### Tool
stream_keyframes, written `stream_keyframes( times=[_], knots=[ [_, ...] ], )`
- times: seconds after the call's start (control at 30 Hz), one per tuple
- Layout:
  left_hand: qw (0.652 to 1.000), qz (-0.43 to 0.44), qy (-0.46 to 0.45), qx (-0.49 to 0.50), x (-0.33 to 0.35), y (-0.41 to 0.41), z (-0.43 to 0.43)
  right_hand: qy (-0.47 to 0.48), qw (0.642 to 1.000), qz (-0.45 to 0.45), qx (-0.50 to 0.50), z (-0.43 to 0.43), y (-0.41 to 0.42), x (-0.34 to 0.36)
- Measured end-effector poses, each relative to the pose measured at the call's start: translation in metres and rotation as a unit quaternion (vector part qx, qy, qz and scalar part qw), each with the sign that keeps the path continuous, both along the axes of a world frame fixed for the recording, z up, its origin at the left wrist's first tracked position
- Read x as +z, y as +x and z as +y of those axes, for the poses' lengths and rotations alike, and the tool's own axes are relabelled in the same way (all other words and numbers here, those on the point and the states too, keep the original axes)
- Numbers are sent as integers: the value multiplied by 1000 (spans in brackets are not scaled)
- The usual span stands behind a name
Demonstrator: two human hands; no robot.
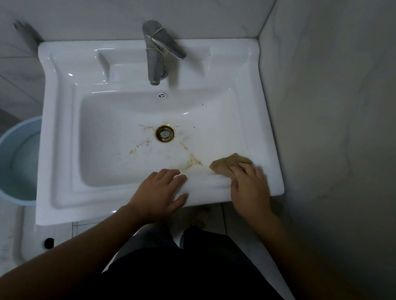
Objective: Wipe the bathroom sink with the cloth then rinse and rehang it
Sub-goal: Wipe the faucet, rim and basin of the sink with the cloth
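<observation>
Right of centre in the frame, the right hand presses a bunched tan cloth against the inner front-right slope of the white sink, fingers curled over it and grasping it. Lower centre, the left hand lies flat and released on the front rim, holding nothing, seemingly bracing. My reading is that the wiping step is in hand and far from done: brown stains lie between the cloth and the rusty drain, and more streaks sit left of the drain. The next move likely calls for dragging the cloth leftward across those marks with firm pressure. Counted: one sink, one cloth, one tap at upper centre, apparently not running, one drain, one pale blue bucket at the left edge, two hands
</observation>
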State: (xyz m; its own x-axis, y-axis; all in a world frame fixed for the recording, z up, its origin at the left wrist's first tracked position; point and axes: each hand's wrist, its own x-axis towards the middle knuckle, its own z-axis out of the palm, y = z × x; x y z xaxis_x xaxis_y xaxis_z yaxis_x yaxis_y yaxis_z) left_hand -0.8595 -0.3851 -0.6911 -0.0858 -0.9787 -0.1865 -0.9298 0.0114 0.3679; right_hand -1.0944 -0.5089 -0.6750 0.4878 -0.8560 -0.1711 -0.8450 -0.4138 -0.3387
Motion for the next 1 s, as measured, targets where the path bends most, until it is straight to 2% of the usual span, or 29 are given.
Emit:
stream_keyframes(
  times=[0.1, 0.2, 0.3, 0.43, 0.5, 0.63, 0.77, 0.9, 1.0],
  knots=[
    [1000, -16, -8, 23, 2, 19, 22, 27, 999, -16, 13, 17, 24, 4],
    [997, -10, 11, 74, 5, 35, 33, 116, 992, -51, 12, 22, 54, 8],
    [994, 4, 29, 108, 11, 53, 31, 213, 966, -113, -90, 13, 80, 16],
    [990, 22, 32, 135, 22, 84, 14, 261, 922, -195, -209, -6, 102, 32],
    [989, 19, 31, 144, 24, 100, 9, 272, 906, -210, -248, -14, 111, 42],
    [988, 12, 65, 139, 18, 119, 13, 257, 911, -198, -255, -23, 130, 46],
    [983, 10, 109, 145, 1, 125, 38, 276, 900, -200, -271, -27, 150, 41],
    [989, 12, 57, 134, -16, 120, 70, 240, 917, -206, -241, -38, 168, 46],
    [987, 8, 22, 162, -19, 118, 70, 217, 931, -213, -201, -62, 180, 58]
  ],
)
